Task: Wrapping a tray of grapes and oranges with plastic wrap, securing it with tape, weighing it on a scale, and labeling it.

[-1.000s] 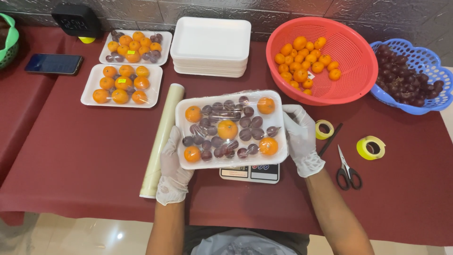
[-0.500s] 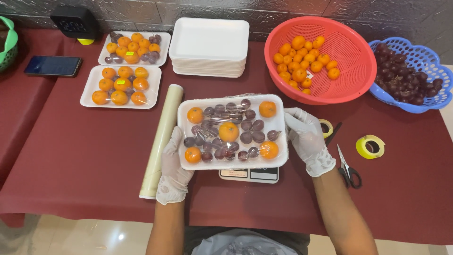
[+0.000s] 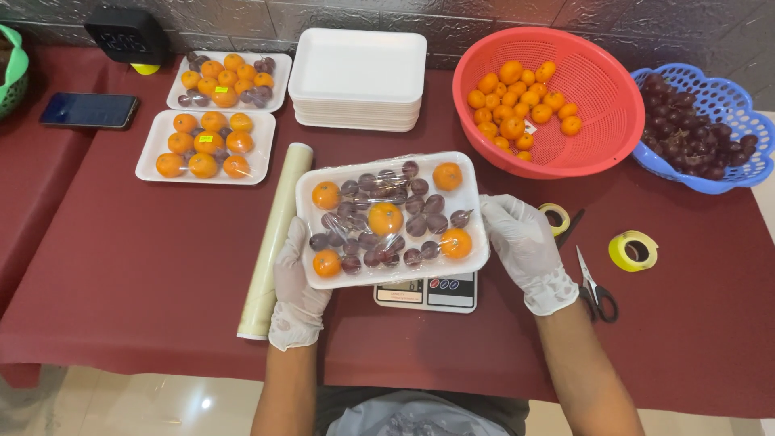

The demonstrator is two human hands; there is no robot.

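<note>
Both my hands wear white gloves and hold a white foam tray (image 3: 468, 198) wrapped in clear film. It carries several small oranges and dark grapes. My left hand (image 3: 295, 278) grips the tray's left edge from below. My right hand (image 3: 523, 246) holds the right edge. The tray hovers over a small kitchen scale (image 3: 428, 292), hiding most of it. A roll of cling film (image 3: 276, 238) lies just left of my left hand.
Two filled fruit trays (image 3: 153, 157) (image 3: 278, 69) sit at the back left, next to a stack of empty foam trays (image 3: 358, 77). A red basket of oranges (image 3: 597, 97) and a blue basket of grapes (image 3: 726, 178) stand at right. Scissors (image 3: 593, 282), tape rolls (image 3: 634, 250) (image 3: 555, 216), a phone (image 3: 89, 110).
The tray has tilted slightly between my hands, and my right hand has shifted along its right edge. Everything else on the table stays put.
</note>
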